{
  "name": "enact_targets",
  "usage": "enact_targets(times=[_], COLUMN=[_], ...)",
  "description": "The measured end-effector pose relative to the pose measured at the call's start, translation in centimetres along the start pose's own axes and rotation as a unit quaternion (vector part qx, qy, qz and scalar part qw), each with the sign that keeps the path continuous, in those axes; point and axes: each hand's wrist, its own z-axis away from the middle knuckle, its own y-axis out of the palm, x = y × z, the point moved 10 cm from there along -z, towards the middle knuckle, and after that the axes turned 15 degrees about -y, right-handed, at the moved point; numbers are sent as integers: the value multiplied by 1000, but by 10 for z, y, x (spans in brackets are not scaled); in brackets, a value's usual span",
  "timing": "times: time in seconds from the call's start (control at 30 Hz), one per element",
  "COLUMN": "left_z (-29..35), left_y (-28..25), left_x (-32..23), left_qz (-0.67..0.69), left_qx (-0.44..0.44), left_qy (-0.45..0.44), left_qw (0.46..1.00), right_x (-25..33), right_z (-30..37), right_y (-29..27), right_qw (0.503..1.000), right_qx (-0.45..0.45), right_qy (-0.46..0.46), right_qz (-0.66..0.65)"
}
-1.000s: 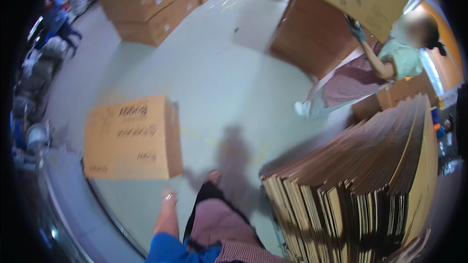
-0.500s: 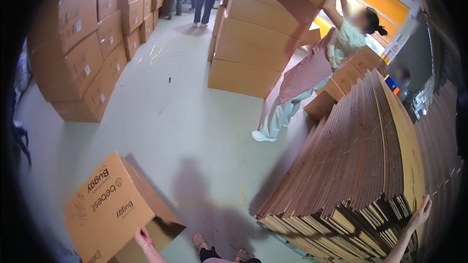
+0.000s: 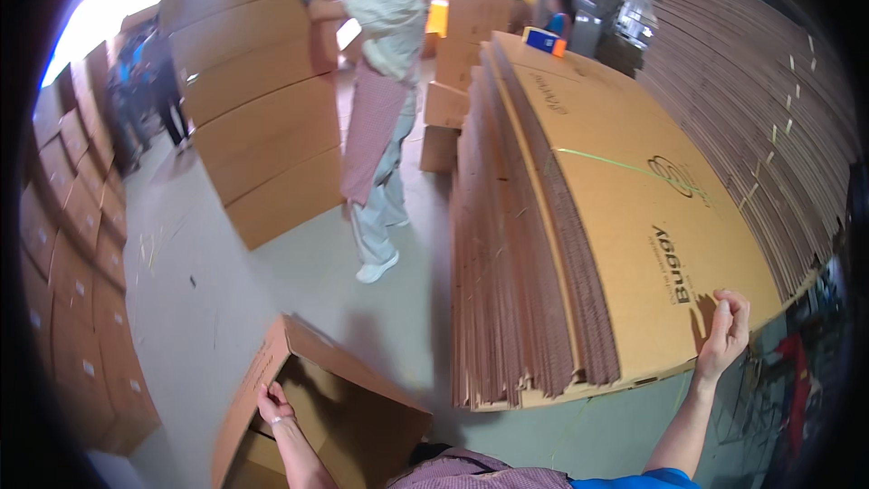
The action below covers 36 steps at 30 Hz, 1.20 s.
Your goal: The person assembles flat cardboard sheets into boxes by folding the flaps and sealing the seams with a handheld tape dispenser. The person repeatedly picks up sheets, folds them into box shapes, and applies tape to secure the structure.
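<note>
My left hand [image 3: 275, 404] grips the upper edge of an opened brown cardboard box [image 3: 362, 417] at the lower left. The box lies tilted with its open side toward me, and its shaded inside shows. At the right, my right hand [image 3: 724, 330] hovers over or rests lightly on the near end of a stack of flattened cardboard boxes [image 3: 625, 290]; I cannot tell if it touches. Its fingers are loosely bent and apart, with nothing in them. A green strap [image 3: 625, 167] crosses the top sheet, which bears dark print.
A co-worker [image 3: 385, 100] in an apron and gloves stands ahead, hands on a tall stack of closed boxes [image 3: 272, 136]. More stacked boxes [image 3: 68, 308] line the left. Another pile of flattened cardboard [image 3: 751, 100] stands at the far right. A blue and orange item [image 3: 543, 41] lies on the near stack.
My view has swung right. My left hand keeps its hold on the box, which has turned to show its inside. My right hand has come over the stack's top sheet. The co-worker's arms have come down.
</note>
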Motion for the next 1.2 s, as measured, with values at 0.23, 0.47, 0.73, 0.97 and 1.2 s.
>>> enact_targets(times=[0.23, 0.47, 0.73, 0.97, 1.2], left_z=[-154, -168, -130, 32, 209], left_y=[201, 397, 547, 695, 856], left_x=[72, 177, 320, 419, 425], left_qz=[-164, -211, -439, -523, -422], left_qx=[-10, 150, 319, 490, 606], left_qy=[-104, -149, -189, -100, 93], left_qw=[981, 955, 818, 690, 668], right_x=[8, 1, -22, -18, -13], right_z=[-8, -4, 21, 24, 21], right_y=[4, -11, -19, -19, -19], right_qw=[1000, 997, 983, 977, 973], right_qx=[6, -1, -49, -69, -90], right_qy=[13, 25, 178, 203, 209], right_qz=[2, 69, -20, -10, 42])
